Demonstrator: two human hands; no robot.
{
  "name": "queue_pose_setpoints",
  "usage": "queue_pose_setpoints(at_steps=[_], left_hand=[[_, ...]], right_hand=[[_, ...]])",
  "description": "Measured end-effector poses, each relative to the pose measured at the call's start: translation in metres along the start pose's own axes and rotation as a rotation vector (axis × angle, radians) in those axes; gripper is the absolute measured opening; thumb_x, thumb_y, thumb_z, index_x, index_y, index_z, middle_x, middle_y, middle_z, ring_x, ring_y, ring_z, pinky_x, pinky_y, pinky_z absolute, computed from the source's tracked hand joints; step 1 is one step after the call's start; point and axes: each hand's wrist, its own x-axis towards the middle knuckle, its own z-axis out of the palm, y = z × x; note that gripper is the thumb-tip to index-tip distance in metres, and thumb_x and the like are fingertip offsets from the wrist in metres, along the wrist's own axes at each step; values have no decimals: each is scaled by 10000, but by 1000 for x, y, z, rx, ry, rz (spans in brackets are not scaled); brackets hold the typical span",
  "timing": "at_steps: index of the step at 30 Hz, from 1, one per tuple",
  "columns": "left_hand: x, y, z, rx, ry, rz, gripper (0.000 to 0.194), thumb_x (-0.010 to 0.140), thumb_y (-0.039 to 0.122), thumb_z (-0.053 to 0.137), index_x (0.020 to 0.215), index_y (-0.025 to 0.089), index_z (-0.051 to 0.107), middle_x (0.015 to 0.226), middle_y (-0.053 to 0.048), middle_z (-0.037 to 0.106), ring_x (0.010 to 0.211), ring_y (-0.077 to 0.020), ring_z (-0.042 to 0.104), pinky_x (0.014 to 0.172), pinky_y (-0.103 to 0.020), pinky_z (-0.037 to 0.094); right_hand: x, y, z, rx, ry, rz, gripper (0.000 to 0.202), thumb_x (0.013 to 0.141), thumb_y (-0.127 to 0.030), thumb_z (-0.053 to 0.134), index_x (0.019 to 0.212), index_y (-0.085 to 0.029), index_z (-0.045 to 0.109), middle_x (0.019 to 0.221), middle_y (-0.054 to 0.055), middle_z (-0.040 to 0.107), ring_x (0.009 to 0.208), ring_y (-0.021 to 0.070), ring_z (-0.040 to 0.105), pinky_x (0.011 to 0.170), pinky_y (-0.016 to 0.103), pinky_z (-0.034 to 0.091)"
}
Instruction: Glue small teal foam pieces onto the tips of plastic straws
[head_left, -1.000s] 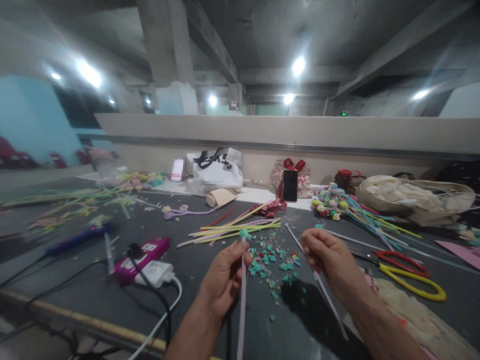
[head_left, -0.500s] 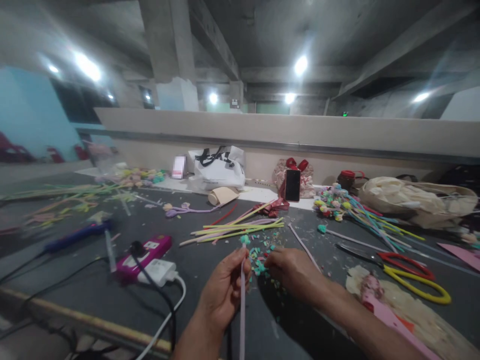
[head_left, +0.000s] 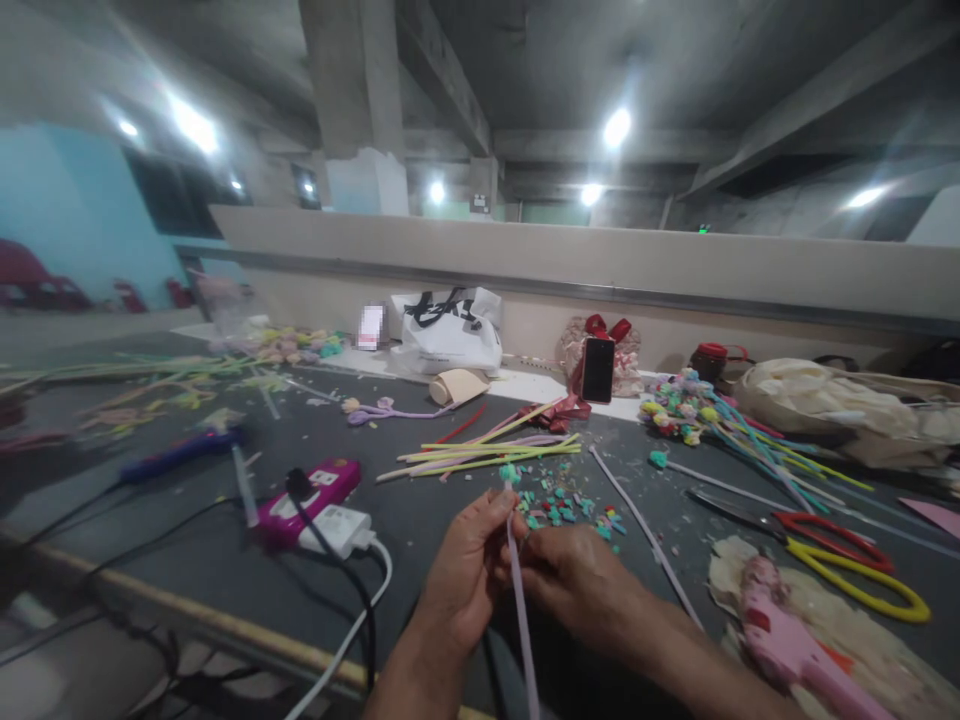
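Desk [head_left: 420, 520]: one dark grey top, strewn with craft things, a pale ledge along its far edge.
Cloth bags: two; a cream bag [head_left: 840, 405] slumped at far right, its contents hidden, and a white bag with black handles [head_left: 448, 335] on the ledge, its contents also hidden.
Hands: two, close together at the near edge, their fingertips about touching.
Left hand [head_left: 466, 570]: fingers closed in a pinch on the lilac stick [head_left: 519, 600], just below its teal tip.
Right hand [head_left: 581, 585]: fingers curled at the same stick from the other side; a small scrap may sit between its fingertips, too blurred to tell.
Lilac stick: one, upright and slightly tilted, between the two hands, its lower end running off the bottom of the view.
Loose sticks [head_left: 487, 455]: a bundle of yellow, pink and lilac ones beyond the hands, too overlapped to count; one more lilac stick [head_left: 645, 530] lies alone to the right.
Scissors [head_left: 847, 560]: one pair, one loop red, the other yellow, at right.
Glue guns: two; a pink one [head_left: 787, 645] on pale cloth at near right, a blue one [head_left: 180, 452] at left.
Power strip [head_left: 311, 490]: one, magenta, with a white adapter [head_left: 336, 528] plugged in.
Phone [head_left: 598, 369]: one, standing against the ledge.
Teal scraps [head_left: 559, 505]: many, scattered just beyond the hands.
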Motion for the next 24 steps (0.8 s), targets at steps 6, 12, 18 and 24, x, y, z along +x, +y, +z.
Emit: queue_pose_setpoints(at_steps=[6, 12, 18, 24], left_hand=[[1, 3, -3, -43, 52, 35, 140, 664, 251, 611, 687, 148, 519, 478, 68, 526, 306, 7, 353, 272, -85, 231], [1, 2, -5, -69, 40, 52, 132, 683, 241, 593, 697, 142, 507, 489, 57, 533, 314, 3, 348, 274, -89, 230], [1, 2, -4, -67, 58, 42, 131, 681, 238, 600, 712, 148, 510, 487, 60, 535, 310, 3, 354, 275, -84, 231], [0, 5, -3, -79, 76, 26, 140, 672, 247, 610, 715, 151, 518, 482, 65, 528, 305, 5, 351, 268, -77, 227]], right_hand=[[6, 26, -42, -153, 254, 75, 218, 788, -272, 438, 641, -167, 560, 547, -24, 534, 510, 100, 477, 491, 184, 332], [3, 67, -72, -270, 354, 231, 179, 709, -294, 508, 583, -176, 554, 505, -17, 551, 479, 128, 500, 459, 207, 318], [6, 77, -57, -316, 296, 206, 258, 705, -147, 453, 877, -236, 623, 871, 45, 630, 699, 174, 573, 572, 244, 346], [14, 59, -48, -145, 178, 184, 199, 755, -248, 465, 734, -170, 646, 598, 43, 626, 578, 171, 566, 539, 257, 380]])
